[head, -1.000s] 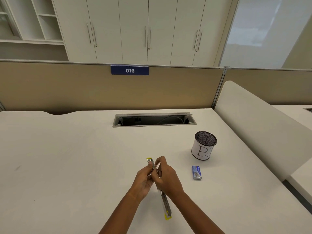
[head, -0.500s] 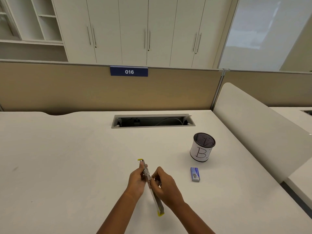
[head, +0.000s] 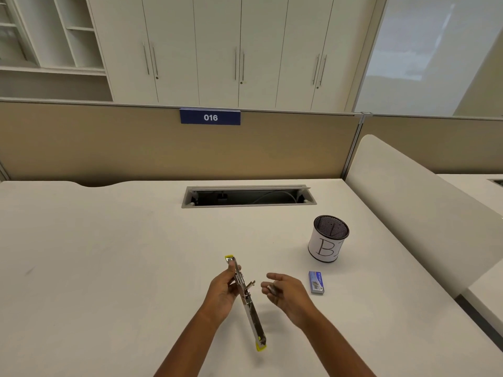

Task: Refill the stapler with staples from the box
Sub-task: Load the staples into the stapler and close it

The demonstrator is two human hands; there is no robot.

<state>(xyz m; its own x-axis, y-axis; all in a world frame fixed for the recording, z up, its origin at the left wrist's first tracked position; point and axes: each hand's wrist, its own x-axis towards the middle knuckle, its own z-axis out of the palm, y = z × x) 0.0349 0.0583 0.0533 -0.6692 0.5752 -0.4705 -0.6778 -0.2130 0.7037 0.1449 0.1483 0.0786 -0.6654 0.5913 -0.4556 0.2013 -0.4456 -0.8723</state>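
My left hand [head: 221,291] grips a stapler [head: 250,308] folded out flat into one long metal strip with yellow ends, held above the desk and pointing away from me. My right hand [head: 285,291] is a short way to its right, off the stapler, palm turned up with the fingers loosely curled; a small grey thing sits at its fingertips, too small to identify. The small blue staple box [head: 316,282] lies closed on the desk just right of my right hand.
A black mesh pen cup [head: 328,239] with a white paper label stands behind the staple box. An open cable slot [head: 249,196] is set in the white desk [head: 109,254]. A beige partition rises behind, and a white side panel [head: 424,213] slopes at right.
My right hand has let go of the stapler and moved right, toward the staple box. My left hand keeps the stapler, which now shows at full length.
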